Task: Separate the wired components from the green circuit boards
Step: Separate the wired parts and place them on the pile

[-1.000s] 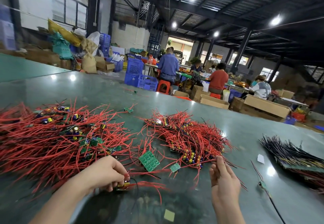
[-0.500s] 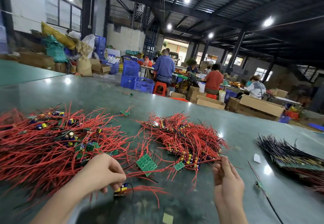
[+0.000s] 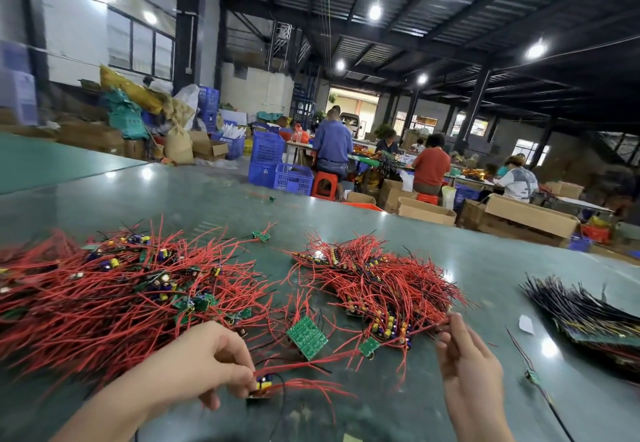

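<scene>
My left hand [image 3: 204,365] pinches a small wired component [image 3: 262,386] with blue and yellow parts, low over the green table [image 3: 485,268]. Red and black wires trail right from it. My right hand [image 3: 467,369] pinches the ends of red wires [image 3: 429,329] coming from the middle pile [image 3: 377,282]. Between my hands lie a green circuit board [image 3: 306,336] and a smaller green board [image 3: 369,346]. A big pile of red-wired boards [image 3: 114,296] spreads at the left.
A stack of black-wired boards [image 3: 595,320] lies at the right. A single black-wired piece [image 3: 533,377] and a white scrap [image 3: 525,323] lie beside it. People sit at tables with cardboard boxes [image 3: 530,214] and blue crates [image 3: 292,178] beyond the table's far edge.
My right hand has risen slightly, still pinching the red wires. My left hand keeps its pinch on the small component near the table. The view has tilted up a little.
</scene>
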Tool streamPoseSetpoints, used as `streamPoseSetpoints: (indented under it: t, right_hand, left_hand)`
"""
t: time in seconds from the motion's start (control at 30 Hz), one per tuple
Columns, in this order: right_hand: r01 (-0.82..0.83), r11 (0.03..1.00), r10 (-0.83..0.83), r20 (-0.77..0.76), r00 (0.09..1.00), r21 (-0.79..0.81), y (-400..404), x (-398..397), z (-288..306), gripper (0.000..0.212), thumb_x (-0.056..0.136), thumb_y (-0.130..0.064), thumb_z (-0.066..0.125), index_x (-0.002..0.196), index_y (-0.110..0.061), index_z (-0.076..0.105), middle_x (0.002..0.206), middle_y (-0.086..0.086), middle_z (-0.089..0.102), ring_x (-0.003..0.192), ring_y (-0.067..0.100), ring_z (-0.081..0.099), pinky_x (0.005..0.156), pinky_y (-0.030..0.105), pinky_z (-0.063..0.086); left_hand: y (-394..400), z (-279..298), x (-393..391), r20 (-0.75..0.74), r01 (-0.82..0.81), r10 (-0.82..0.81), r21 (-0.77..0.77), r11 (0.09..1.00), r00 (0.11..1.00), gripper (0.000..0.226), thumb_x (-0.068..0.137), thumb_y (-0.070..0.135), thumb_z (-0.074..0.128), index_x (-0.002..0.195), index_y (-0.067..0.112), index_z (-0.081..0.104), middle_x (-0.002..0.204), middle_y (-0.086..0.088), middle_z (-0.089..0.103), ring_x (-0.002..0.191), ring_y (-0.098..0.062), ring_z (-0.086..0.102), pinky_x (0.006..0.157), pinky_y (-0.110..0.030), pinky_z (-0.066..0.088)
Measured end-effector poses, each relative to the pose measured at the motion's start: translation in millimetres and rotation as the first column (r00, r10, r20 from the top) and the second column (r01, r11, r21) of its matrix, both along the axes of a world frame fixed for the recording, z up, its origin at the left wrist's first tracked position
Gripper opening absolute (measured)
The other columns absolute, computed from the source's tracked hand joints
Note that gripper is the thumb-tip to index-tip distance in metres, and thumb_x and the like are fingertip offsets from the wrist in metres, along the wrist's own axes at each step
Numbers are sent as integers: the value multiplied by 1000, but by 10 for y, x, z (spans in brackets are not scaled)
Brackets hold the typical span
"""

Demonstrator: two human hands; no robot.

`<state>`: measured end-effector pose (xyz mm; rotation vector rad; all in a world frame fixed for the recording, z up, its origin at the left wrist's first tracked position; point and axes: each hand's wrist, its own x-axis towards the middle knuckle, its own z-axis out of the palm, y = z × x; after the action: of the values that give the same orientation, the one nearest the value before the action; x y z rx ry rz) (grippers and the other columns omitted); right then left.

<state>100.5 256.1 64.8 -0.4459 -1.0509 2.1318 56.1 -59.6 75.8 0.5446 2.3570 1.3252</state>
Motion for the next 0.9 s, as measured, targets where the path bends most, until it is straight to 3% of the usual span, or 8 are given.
streamPoseSetpoints:
  t: [0.1, 0.17, 0.27, 0.37, 0.5, 0.6, 0.67, 0.9]
  right_hand:
    - [-26, 989, 35, -64, 997, 143, -120, 62, 256, 11, 80, -15, 66, 72, -10, 71, 59, -1, 67, 46, 2, 57, 46, 10, 48]
    - [-44, 966, 74, -111, 991, 256, -259, 115, 456, 10, 71, -20, 69, 68, -12, 75, 61, 1, 67, 48, 4, 57, 47, 12, 48]
    - [-33, 908, 106, -151, 983, 419, -522, 169, 679, 11, 69, -23, 70, 69, -15, 75, 61, 3, 66, 48, 7, 56, 49, 15, 48]
    - [34, 853, 67, -174, 982, 521, -723, 197, 797, 10, 71, -25, 70, 72, -16, 75, 59, 4, 65, 49, 10, 56, 50, 17, 48]
    - [142, 792, -24, -202, 979, 594, -814, 264, 901, 9, 71, -28, 72, 72, -20, 74, 57, 5, 66, 49, 12, 58, 51, 20, 50]
    - [199, 710, -76, -207, 975, 675, -803, 316, 971, 3, 75, -26, 72, 73, -27, 74, 59, 3, 68, 49, 9, 60, 51, 18, 51]
    - [157, 703, -54, -168, 984, 694, -762, 321, 1021, 10, 77, -19, 71, 72, -26, 75, 58, 1, 68, 48, 7, 59, 52, 16, 50]
    - [-345, 929, 358, -81, 930, 137, -603, 172, 963, 11, 66, -13, 63, 65, -4, 68, 56, 1, 57, 42, 3, 49, 40, 10, 42]
  left_hand:
    - [-11, -22, -12, -57, 8, -24, -265, 964, 998, 19, 86, 12, 63, 74, 23, 73, 82, -5, 75, 54, -8, 61, 58, -22, 53]
    - [85, -4, 30, -335, -162, 25, -385, 909, 942, 26, 91, 15, 56, 103, 34, 69, 108, 5, 71, 87, -4, 66, 85, -20, 51]
    - [388, 84, 244, -478, -211, 279, 192, 958, 833, 56, 80, 41, 69, 126, 51, 39, 117, 33, 54, 109, 13, 53, 100, -15, 40]
    - [782, 176, 463, -271, -33, 125, 320, 947, 954, 101, 42, 77, 72, 128, 57, 23, 115, 42, 48, 102, 24, 49, 93, -11, 38]
    - [1079, 79, 488, -162, -62, 157, 479, 876, 974, 34, 79, 20, 74, 101, 27, 49, 76, 7, 69, 61, -5, 65, 70, -25, 55]
    - [1058, 46, 518, -107, -30, 111, 574, 818, 988, 3, 93, 17, 56, 93, 19, 58, 62, 6, 65, 45, -6, 51, 50, -17, 41]
    - [1030, 62, 556, -13, -36, 59, 652, 757, 998, 13, 93, 25, 53, 90, 19, 64, 55, 8, 56, 41, -4, 38, 43, -14, 31]
    - [791, 260, 675, 244, -46, -319, 852, 521, 916, 22, 73, 33, 59, 77, 18, 75, 53, 7, 44, 32, -2, 26, 34, -8, 22]
